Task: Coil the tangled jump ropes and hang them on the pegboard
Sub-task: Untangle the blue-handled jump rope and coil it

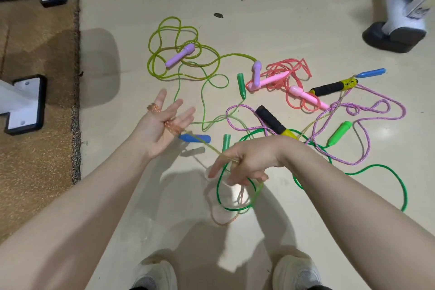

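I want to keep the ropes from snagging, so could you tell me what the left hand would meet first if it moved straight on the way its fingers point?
Probably the light green rope just beyond the left hand; height is unclear.

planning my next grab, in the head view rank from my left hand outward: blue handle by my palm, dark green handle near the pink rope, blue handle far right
1. blue handle by the palm: just below the left hand, at its right edge.
2. dark green handle: up and right, beside the pink rope.
3. far blue handle: far right, past the pink rope.
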`<state>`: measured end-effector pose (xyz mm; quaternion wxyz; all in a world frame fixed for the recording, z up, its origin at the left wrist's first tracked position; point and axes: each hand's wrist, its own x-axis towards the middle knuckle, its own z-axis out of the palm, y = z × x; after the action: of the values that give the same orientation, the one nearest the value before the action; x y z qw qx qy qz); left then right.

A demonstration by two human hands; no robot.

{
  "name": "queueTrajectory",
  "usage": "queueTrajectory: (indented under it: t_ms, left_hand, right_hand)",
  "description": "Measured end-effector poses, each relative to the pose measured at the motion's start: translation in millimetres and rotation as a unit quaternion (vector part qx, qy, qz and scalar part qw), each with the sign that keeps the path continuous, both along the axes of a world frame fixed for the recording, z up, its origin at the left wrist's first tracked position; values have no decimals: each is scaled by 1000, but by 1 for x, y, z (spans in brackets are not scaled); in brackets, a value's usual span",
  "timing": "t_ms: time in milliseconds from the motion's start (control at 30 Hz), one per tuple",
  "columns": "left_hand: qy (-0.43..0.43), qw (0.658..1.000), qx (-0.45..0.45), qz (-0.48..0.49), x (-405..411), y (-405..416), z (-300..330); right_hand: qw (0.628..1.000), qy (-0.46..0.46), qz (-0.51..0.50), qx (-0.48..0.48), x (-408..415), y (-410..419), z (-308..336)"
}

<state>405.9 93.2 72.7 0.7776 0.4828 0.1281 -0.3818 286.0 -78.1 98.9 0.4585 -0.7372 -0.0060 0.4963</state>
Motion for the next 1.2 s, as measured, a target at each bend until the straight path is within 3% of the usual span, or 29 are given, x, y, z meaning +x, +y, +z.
queueTrajectory:
  t_ms: [67,133,233,300,367,400,467,567,667,767,867,967,1033,1100,1200]
  left_hand:
    - [-25,994,79,-78,-8,5,-4]
    - [-14,986,69,-152,-18,2,-1]
    - [-44,940,84,-327,-31,-10,14]
    - [-51,896,67,-436,-33,-17,23]
    - [-44,849,-4,-526,-37,-23,34]
    - [-40,828,-56,-556,-38,-25,36]
    - [-34,818,-148,-555,-38,-27,37]
    - [11,884,-228,-407,-24,-26,32]
    - [28,964,-197,-177,-9,-17,26]
    - [25,998,-55,-23,-3,-6,8]
    - [-16,993,80,-80,-11,-1,-6]
    - [-67,961,111,-245,-29,-12,3]
    - [-92,922,100,-363,-40,-21,11]
    - [-72,884,57,-458,-45,-27,16]
    - [-20,829,-98,-551,-49,-31,27]
  right_hand:
    - [998,-61,2,16,8,2,25]
    - [977,-181,-107,17,17,-2,37]
    - [873,-327,-361,15,24,-21,28]
    - [814,-351,-463,4,24,-32,12]
    - [790,-323,-521,0,21,-35,-6]
    - [800,-301,-519,-3,17,-32,-14]
    - [862,-253,-440,-16,8,-24,-29]
    - [945,-117,-305,-8,-4,-14,-40]
    - [979,61,-190,40,-8,-13,-28]
    - [986,106,-83,99,-6,-14,-4]
    - [970,50,-103,216,1,-22,15]
    - [912,-87,-279,287,10,-29,20]
    - [852,-182,-424,247,15,-39,15]
    - [806,-257,-509,163,18,-50,7]
    - [784,-314,-535,-2,11,-52,-10]
